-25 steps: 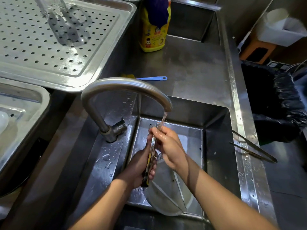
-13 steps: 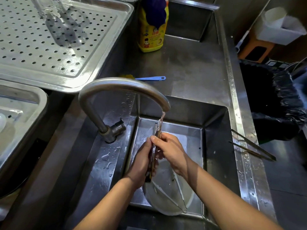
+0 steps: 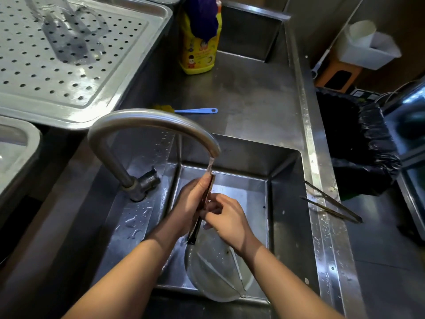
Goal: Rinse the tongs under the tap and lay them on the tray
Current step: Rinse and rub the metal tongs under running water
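Over the steel sink (image 3: 285, 203) my left hand (image 3: 190, 203) grips a pair of metal tongs (image 3: 208, 192), held nearly upright with the top end in the thin stream of water from the curved tap (image 3: 147, 120). My right hand (image 3: 226, 217) pinches the tongs lower down, fingers curled against the blades. The dark lower end of the tongs sticks out below my left palm. The perforated steel tray (image 3: 57, 65) lies at the upper left, with shiny utensils resting on it at the back.
A second pair of tongs (image 3: 331, 204) lies across the sink's right rim. A round strainer (image 3: 218, 272) sits in the basin below my hands. A yellow detergent bottle (image 3: 199, 58), a blue-handled brush (image 3: 195, 110) and a black-lined bin (image 3: 358, 146) are around.
My right hand slid down the tongs from the top end toward the middle. The left hand shifted up slightly, and the tongs' tip stays in the water stream.
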{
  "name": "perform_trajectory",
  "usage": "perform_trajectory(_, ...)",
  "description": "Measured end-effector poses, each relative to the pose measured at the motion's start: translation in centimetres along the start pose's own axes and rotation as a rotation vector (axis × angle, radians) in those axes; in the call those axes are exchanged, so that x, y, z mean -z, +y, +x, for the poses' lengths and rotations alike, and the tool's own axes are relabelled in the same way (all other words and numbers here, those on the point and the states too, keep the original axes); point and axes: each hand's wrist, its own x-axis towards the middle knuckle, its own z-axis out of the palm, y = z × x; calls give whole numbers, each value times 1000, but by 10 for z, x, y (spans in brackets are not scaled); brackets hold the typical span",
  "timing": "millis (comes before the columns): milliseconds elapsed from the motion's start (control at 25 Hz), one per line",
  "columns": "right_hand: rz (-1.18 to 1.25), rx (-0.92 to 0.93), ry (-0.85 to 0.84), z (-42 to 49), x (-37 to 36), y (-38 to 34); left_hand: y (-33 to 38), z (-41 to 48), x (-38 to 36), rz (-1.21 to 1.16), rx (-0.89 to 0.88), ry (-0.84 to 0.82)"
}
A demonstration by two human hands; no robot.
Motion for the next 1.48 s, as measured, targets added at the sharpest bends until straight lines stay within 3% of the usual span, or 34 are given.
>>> perform_trajectory(80, 126, 8, 166, -6, 2, 6, 4, 6, -4, 71, -26, 43)
perform_trajectory(160, -46, 13, 289, -8, 5, 13, 9, 10, -9, 108, -29, 69)
perform_trajectory(200, -74, -30, 229, -8, 6, 11, 9, 11, -12, 61, -7, 84)
perform_trajectory(320, 162, -181, -106, -6, 5, 3, 13, 13, -16, -163, 60, 74)
perform_trajectory(400, 333, -190, -138, -3, 5, 1, 14, 16, -12, -163, 48, 72)
perform_trajectory(480, 335, -165, -13, 1, 3, 0, 12, 14, -13, -16, -10, 159)
perform_trajectory(600, 107, -113, 185, 0, -4, 3, -3, 15, -11, 556, -126, 406)
perform_trajectory(640, 6, -73, 203, -4, -6, 5, -7, 16, -10, 673, -149, 418)
perform_trajectory(760, -199, 94, 201, -24, -12, 13, 14, 22, -5, 482, -136, 487)
perform_trajectory(840, -194, 119, 214, -29, -15, 14, 28, 27, -1, 421, -155, 576)
perform_trajectory(1000, -65, -28, 231, -23, -10, 6, 19, 12, -26, 252, -174, 379)
perform_trajectory(1080, 40, -64, 210, -24, -7, 5, 13, 9, -32, 195, -158, 372)
perform_trajectory(1280, 32, -18, 235, -45, -6, 20, 0, 12, -28, 327, -106, 495)
perform_trajectory(1480, 39, -90, 242, -61, -5, 30, -13, 4, -23, 258, -37, 427)
